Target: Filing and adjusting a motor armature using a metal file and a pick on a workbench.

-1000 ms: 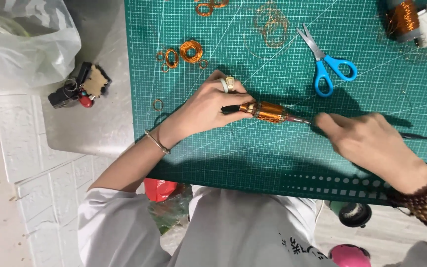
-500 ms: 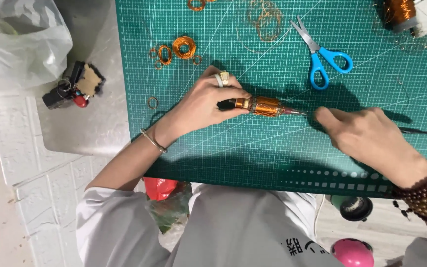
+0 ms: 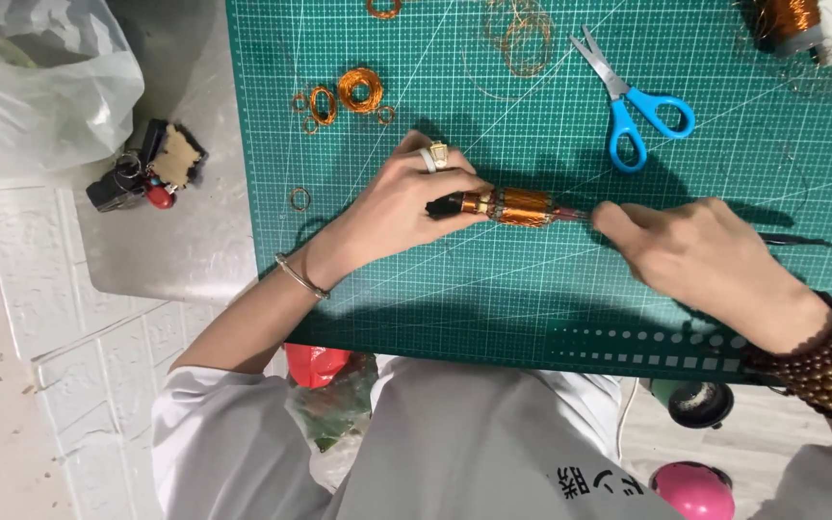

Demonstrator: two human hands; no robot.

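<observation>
Head view: blue scissors [image 3: 639, 108] and copper coils [image 3: 359, 90] lie beyond both hands.

Your mat [image 3: 455, 289] is dark green with a pale grid; the scissors [image 3: 637, 106] far right have blue handles; the coil piece [image 3: 512, 205] is coppery orange with a black end.

On the cutting mat [image 3: 455, 299]: a wound rotor [image 3: 517, 206] at the middle, lying crosswise, held between left hand [image 3: 399, 207] and right hand [image 3: 700, 255]. Behind it, scissors [image 3: 633, 101] to the right, wire coils [image 3: 349, 91] to the left. Off the mat's left edge, a key bunch [image 3: 146, 171] beside a plastic bag [image 3: 40, 87].
</observation>
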